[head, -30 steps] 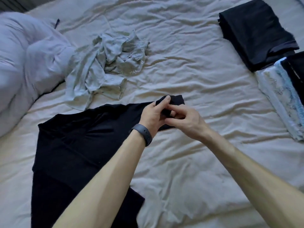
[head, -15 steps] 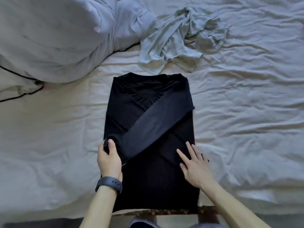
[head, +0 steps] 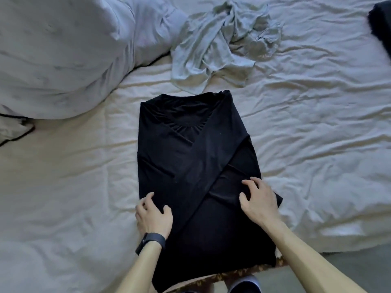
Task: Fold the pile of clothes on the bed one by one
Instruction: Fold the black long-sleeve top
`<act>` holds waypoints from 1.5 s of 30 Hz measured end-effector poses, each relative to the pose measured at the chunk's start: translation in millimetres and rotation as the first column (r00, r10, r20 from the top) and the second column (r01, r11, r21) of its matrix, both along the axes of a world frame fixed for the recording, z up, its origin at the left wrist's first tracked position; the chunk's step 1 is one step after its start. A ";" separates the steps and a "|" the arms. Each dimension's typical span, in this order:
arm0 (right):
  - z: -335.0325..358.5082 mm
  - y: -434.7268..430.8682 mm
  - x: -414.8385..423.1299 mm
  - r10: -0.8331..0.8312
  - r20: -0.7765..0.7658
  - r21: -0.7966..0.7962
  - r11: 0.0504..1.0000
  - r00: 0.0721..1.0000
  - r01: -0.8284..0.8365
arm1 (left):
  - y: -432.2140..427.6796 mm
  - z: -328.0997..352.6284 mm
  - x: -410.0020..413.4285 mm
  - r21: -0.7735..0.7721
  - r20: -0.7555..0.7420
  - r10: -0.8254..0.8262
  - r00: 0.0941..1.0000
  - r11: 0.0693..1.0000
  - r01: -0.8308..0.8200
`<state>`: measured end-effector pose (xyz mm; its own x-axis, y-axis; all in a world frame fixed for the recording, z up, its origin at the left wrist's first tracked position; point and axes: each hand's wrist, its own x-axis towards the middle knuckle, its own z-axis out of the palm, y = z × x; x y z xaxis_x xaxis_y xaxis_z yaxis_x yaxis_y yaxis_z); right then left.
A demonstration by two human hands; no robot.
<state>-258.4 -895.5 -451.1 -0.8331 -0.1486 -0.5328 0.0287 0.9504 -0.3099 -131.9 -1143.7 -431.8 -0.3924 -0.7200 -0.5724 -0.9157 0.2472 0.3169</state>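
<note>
A black long-sleeved top (head: 190,149) lies flat on the white bed sheet (head: 317,134), neck away from me. Both sleeves are folded across its body in an X. My left hand (head: 153,216), with a dark band on the wrist, rests with bent fingers on the top's lower left edge, at the end of one sleeve. On the other sleeve's end at the lower right, my right hand (head: 259,199) presses down with bent fingertips. A crumpled pale green garment (head: 222,43) lies unfolded just beyond the neck.
A bulky pale duvet (head: 63,49) fills the upper left. The corner of a dark folded pile (head: 380,28) shows at the top right edge. The bed's near edge (head: 243,273) runs under the top's hem, with grey floor (head: 359,269) at the lower right.
A second ago both hands held one sleeve end of the spread top. Since then both sleeves were laid across the body, the left hand let go of its cuff, and the view shifted left.
</note>
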 end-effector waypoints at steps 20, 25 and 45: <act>-39.2 -57.5 -184.0 -0.496 0.846 0.019 -0.343 -0.198 0.939 | 38.4 -22.3 -438.3 -0.002 0.203 -0.670 0.714 0.729 0.685; -44.2 -53.0 -157.7 -0.543 0.838 -0.142 -0.311 -0.053 0.940 | 24.3 -37.0 -460.1 0.182 0.184 -0.598 0.780 0.800 0.571; -33.8 -38.9 -131.5 -0.706 0.517 -0.454 0.254 0.485 0.854 | 35.6 -66.9 -404.7 -0.067 -0.329 -0.533 0.780 0.837 0.544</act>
<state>-389.8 -934.4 -484.9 -0.6317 0.1977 -0.7496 0.7666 0.0161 -0.6419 -536.6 -1108.1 -498.8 -0.8754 -0.3209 -0.3616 -0.4809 0.6550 0.5829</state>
